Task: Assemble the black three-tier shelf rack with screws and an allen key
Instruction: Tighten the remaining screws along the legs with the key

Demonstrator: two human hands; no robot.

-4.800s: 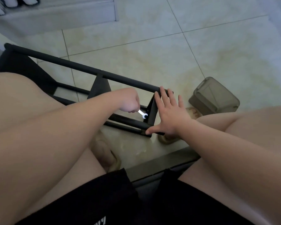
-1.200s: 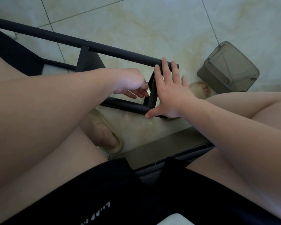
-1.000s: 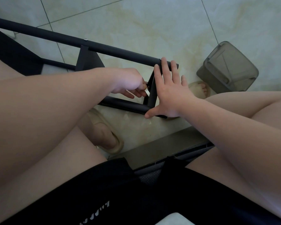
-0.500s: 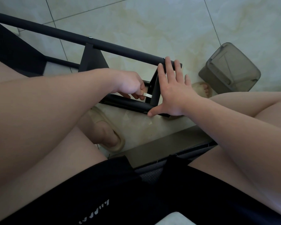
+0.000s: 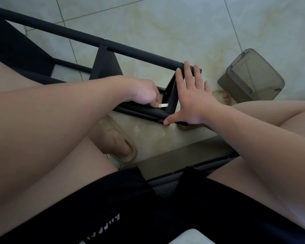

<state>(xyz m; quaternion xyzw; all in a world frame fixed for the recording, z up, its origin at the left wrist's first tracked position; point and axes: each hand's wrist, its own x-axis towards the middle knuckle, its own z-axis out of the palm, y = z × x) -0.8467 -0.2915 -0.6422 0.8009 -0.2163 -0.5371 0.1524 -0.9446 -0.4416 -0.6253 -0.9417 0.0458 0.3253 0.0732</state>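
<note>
The black shelf rack lies on its side on the tiled floor in front of me, its long tubes running from upper left to centre. My right hand lies flat against the rack's end bracket, fingers straight and reaching the top tube, thumb on the lower tube. My left hand is curled and pinches a small flat silver wrench whose tip points at the bracket's lower part. What the wrench's tip sits on is hidden.
A translucent grey plastic container stands on the floor to the right of the rack. My feet in beige slippers rest near the lower tube. My bare knees and black shorts fill the foreground.
The silver wrench, hidden under my left hand a second ago, now shows at my fingertips by the bracket. My right hand has stayed flat on the rack's end.
</note>
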